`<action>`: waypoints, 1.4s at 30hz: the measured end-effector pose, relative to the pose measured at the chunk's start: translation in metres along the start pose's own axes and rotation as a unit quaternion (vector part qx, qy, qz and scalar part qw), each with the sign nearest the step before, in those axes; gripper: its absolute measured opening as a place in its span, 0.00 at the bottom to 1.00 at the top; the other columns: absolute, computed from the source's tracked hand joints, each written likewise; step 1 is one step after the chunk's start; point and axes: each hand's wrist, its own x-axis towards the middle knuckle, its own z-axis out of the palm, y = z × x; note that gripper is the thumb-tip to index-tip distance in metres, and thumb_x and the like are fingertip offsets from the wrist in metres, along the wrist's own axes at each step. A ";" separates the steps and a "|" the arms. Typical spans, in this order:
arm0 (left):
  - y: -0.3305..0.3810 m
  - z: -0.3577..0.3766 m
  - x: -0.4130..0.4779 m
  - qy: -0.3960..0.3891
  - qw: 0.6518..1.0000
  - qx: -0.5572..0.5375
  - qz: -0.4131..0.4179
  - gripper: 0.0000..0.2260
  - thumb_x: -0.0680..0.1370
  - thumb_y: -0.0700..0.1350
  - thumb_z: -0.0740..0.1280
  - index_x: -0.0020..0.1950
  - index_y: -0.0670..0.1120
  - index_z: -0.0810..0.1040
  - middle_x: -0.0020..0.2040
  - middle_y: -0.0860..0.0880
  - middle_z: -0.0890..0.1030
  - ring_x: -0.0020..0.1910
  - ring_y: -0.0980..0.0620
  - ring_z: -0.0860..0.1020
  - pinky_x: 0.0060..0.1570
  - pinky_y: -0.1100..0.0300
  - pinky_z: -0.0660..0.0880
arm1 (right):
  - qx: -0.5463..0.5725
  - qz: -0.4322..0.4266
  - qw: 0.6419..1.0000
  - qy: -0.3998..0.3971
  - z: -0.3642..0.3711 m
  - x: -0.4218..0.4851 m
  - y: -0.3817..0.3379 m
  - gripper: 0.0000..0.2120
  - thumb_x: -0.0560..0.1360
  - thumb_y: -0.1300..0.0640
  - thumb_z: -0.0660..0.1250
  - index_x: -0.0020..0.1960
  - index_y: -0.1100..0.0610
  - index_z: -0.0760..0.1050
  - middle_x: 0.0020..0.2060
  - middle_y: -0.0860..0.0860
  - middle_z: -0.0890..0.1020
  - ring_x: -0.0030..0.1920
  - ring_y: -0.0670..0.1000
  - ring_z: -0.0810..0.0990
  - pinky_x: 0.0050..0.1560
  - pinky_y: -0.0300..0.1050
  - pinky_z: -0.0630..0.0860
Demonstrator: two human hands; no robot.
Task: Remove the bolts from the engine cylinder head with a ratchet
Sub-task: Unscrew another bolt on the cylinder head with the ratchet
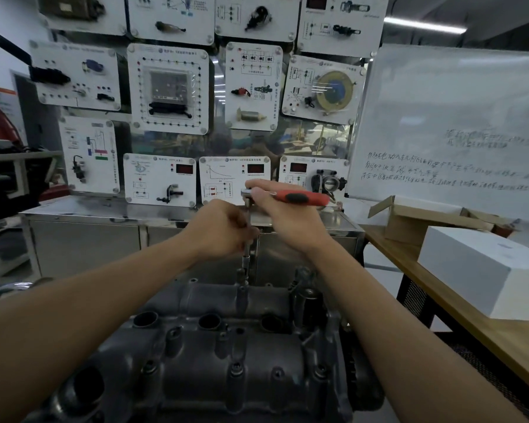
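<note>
A dark grey engine cylinder head (214,355) fills the lower middle of the view. A ratchet with a red and black handle (300,197) stands over its far edge on a long vertical extension bar (246,257). The socket at the bar's foot sits on a bolt (241,274) at the head's far rim. My right hand (283,216) grips the handle near the ratchet head. My left hand (223,228) curls round the extension bar below it. Other bolts (236,368) sit in the near face of the head.
A steel cabinet (89,239) with a wall of white training panels (168,90) stands behind the engine. A wooden table (471,315) at the right carries a white box (483,270) and an open cardboard box (422,215). A whiteboard (458,126) leans behind them.
</note>
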 end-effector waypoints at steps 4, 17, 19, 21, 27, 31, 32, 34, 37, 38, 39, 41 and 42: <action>0.001 0.000 0.000 -0.089 0.984 -0.154 -0.006 0.07 0.81 0.34 0.66 0.55 0.31 0.80 0.49 0.36 0.85 0.46 0.48 0.86 0.48 0.60 0.83 | 0.428 0.176 0.880 -0.109 -0.021 -0.001 0.022 0.12 0.81 0.56 0.63 0.56 0.55 0.84 0.60 0.55 0.83 0.64 0.56 0.80 0.54 0.51 0.79; 0.002 0.001 0.009 0.077 0.996 0.021 0.029 0.10 0.72 0.40 0.78 0.34 0.38 0.82 0.32 0.39 0.83 0.36 0.37 0.84 0.42 0.42 0.83 | -0.116 -0.031 0.993 -0.015 -0.012 -0.003 0.000 0.12 0.83 0.55 0.64 0.62 0.55 0.82 0.52 0.42 0.85 0.55 0.39 0.80 0.61 0.37 0.75; 0.001 0.000 0.008 0.098 0.993 0.063 0.038 0.11 0.71 0.41 0.77 0.31 0.39 0.81 0.29 0.42 0.82 0.34 0.39 0.83 0.41 0.42 0.82 | -0.218 -0.117 0.969 -0.012 -0.005 -0.006 -0.006 0.13 0.82 0.55 0.64 0.62 0.58 0.81 0.54 0.48 0.86 0.55 0.42 0.81 0.59 0.34 0.75; -0.001 0.000 0.007 0.103 0.991 0.080 0.035 0.10 0.71 0.41 0.76 0.32 0.39 0.81 0.28 0.44 0.82 0.34 0.41 0.83 0.41 0.44 0.82 | -0.223 -0.146 0.964 -0.003 0.001 -0.007 -0.008 0.11 0.82 0.55 0.65 0.59 0.59 0.82 0.51 0.51 0.86 0.52 0.45 0.82 0.54 0.30 0.75; 0.004 0.005 0.000 -0.028 0.999 -0.024 0.031 0.07 0.81 0.37 0.68 0.50 0.33 0.81 0.46 0.34 0.84 0.39 0.48 0.82 0.42 0.56 0.81 | 0.348 0.153 0.919 -0.100 -0.012 0.002 0.010 0.11 0.80 0.58 0.63 0.54 0.55 0.84 0.57 0.54 0.85 0.59 0.53 0.83 0.51 0.45 0.79; 0.007 0.000 0.001 -0.135 0.987 -0.085 0.021 0.09 0.83 0.35 0.62 0.55 0.33 0.80 0.49 0.38 0.85 0.42 0.54 0.85 0.42 0.66 0.80 | 0.491 0.205 0.839 -0.110 -0.021 0.003 0.025 0.12 0.77 0.59 0.66 0.57 0.60 0.83 0.61 0.57 0.83 0.66 0.58 0.78 0.68 0.55 0.74; 0.005 -0.002 0.003 -0.137 0.987 -0.081 0.022 0.09 0.83 0.36 0.63 0.55 0.33 0.81 0.49 0.38 0.85 0.43 0.52 0.85 0.42 0.66 0.80 | 0.493 0.205 0.838 -0.113 -0.019 0.005 0.026 0.12 0.77 0.59 0.66 0.57 0.60 0.83 0.61 0.57 0.83 0.66 0.58 0.79 0.68 0.54 0.74; 0.002 -0.004 0.005 -0.109 0.991 -0.074 0.014 0.08 0.82 0.37 0.65 0.53 0.34 0.82 0.46 0.39 0.86 0.45 0.47 0.86 0.41 0.62 0.82 | 0.469 0.191 0.855 -0.113 -0.015 0.007 0.024 0.12 0.78 0.58 0.65 0.54 0.58 0.85 0.59 0.56 0.84 0.63 0.57 0.81 0.62 0.53 0.77; 0.000 0.001 0.008 -0.013 0.999 -0.023 0.021 0.09 0.79 0.41 0.72 0.44 0.34 0.83 0.40 0.38 0.85 0.42 0.37 0.85 0.45 0.45 0.84 | 0.333 0.147 0.928 -0.075 -0.010 0.005 0.018 0.14 0.82 0.57 0.60 0.53 0.54 0.85 0.54 0.56 0.85 0.58 0.56 0.83 0.61 0.55 0.75; 0.000 0.004 0.008 0.018 0.999 0.004 0.027 0.11 0.77 0.42 0.74 0.40 0.34 0.83 0.38 0.37 0.85 0.41 0.35 0.84 0.45 0.41 0.83 | 0.249 0.124 0.959 -0.046 -0.009 0.003 0.014 0.14 0.83 0.57 0.60 0.54 0.53 0.85 0.54 0.55 0.86 0.58 0.55 0.84 0.62 0.54 0.75; 0.002 0.006 0.008 0.041 0.998 0.025 0.030 0.12 0.76 0.42 0.75 0.37 0.35 0.82 0.36 0.37 0.84 0.39 0.34 0.83 0.45 0.40 0.82 | 0.153 0.090 0.984 -0.016 -0.008 0.000 0.010 0.12 0.83 0.56 0.61 0.57 0.53 0.84 0.55 0.54 0.86 0.58 0.52 0.83 0.62 0.49 0.76; 0.003 0.007 0.008 0.071 0.996 0.042 0.028 0.14 0.73 0.43 0.77 0.32 0.36 0.80 0.31 0.37 0.82 0.35 0.35 0.82 0.43 0.40 0.81 | -0.027 -0.006 0.999 0.018 -0.006 -0.004 0.004 0.11 0.82 0.56 0.64 0.60 0.56 0.83 0.56 0.50 0.85 0.58 0.45 0.82 0.60 0.38 0.76; 0.003 0.007 0.007 0.080 0.995 0.050 0.027 0.15 0.72 0.44 0.78 0.31 0.37 0.79 0.30 0.38 0.81 0.34 0.36 0.82 0.42 0.40 0.81 | -0.099 -0.052 0.994 0.020 -0.005 -0.006 0.002 0.12 0.82 0.56 0.65 0.61 0.57 0.82 0.57 0.49 0.85 0.58 0.43 0.81 0.61 0.35 0.75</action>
